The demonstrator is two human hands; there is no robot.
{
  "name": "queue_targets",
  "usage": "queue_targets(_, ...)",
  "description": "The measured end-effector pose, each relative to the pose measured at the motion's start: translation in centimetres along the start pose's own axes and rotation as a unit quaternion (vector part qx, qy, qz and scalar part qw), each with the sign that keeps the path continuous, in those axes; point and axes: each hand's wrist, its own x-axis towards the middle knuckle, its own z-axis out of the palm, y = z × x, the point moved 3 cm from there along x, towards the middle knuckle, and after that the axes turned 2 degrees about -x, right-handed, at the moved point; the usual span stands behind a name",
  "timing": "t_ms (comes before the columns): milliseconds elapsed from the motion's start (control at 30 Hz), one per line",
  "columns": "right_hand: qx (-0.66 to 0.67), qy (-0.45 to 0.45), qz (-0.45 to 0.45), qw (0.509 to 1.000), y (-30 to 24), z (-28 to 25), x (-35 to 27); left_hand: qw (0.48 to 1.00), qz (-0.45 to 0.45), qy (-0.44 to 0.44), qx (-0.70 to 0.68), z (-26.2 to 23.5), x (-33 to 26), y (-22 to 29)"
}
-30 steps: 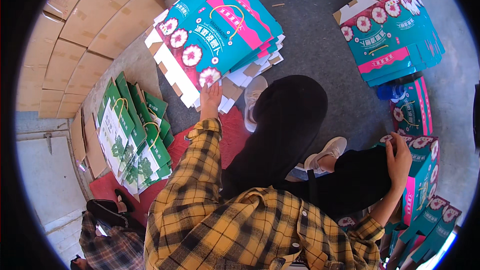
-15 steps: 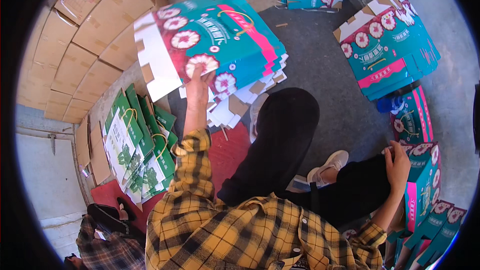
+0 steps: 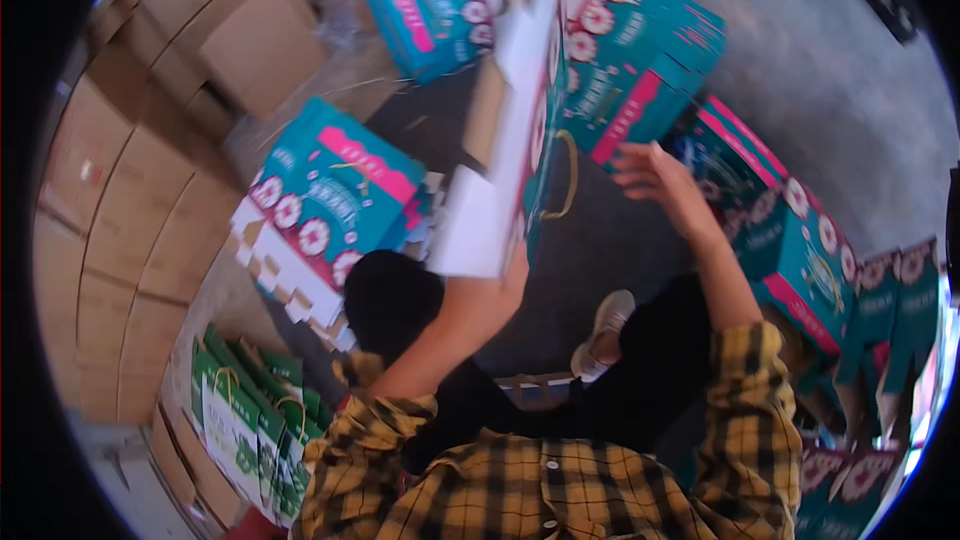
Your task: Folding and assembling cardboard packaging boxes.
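Observation:
My left hand [image 3: 508,280] grips the lower edge of a flattened teal gift box [image 3: 505,140] with white flaps and a yellow rope handle. The box stands nearly edge-on in front of me, its flaps to the left; its far end is blurred. Behind its edge my left fingertips are hidden. To the right of it, my right hand [image 3: 660,185] is raised with fingers apart and nothing in them, close to the rope handle's side. A stack of similar flat boxes [image 3: 345,175] lies left of my knee.
Another pile of teal boxes [image 3: 665,35] lies ahead right, and one more [image 3: 430,10] ahead left. Standing teal boxes [image 3: 805,250] line my right side. Green boxes [image 3: 235,415] lean at lower left. Brown cartons [image 3: 140,270] are stacked along the left.
My left hand has lifted a flat box off the left stack and swung it right, turning it upright. My right hand has left the boxes at right and come forward. The view has turned rightward.

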Motion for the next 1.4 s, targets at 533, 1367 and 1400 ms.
queue_targets(533, 0.211, 0.027, 0.237, 0.948, 8.8, -4.4, -2.1, 0.885, 0.115, -0.298, 0.340, 13.6, -7.5, -0.1)
queue_targets(1367, -0.617, -0.125, -0.247, 0.737, -6.2, 2.4, 2.1, 0.991, -0.012, -0.111, 0.080, -4.6, 7.6, -3.0)
queue_targets(1400, -0.618, -0.125, -0.246, 0.736, -6.1, 2.8, 2.1, 0.963, -0.118, -0.243, -0.002, -4.3, 7.4, -3.6)
